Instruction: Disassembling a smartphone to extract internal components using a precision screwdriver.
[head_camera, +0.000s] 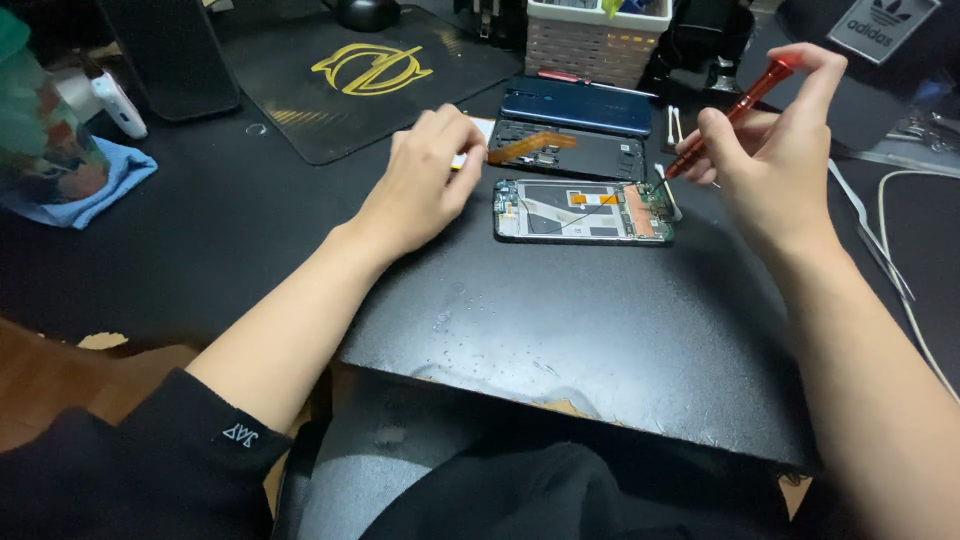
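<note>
Right hand (765, 150) pinches a red screwdriver (735, 110) between thumb and fingers, tip angled down just off the right end of the opened phone (583, 211) lying flat on the black bench (600, 330). Left hand (425, 175) rests loosely curled, fingertips on a small pale piece (482, 128) just left of the phone. Behind the phone lie a dark inner frame (570, 152) and a blue back cover (578, 106); farther back stands a woven basket (590, 40).

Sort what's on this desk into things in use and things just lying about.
In use: opened phone, red screwdriver in right hand, left hand beside the phone.
Lying about: blue back cover, mouse mat, blue cloth, basket.
</note>
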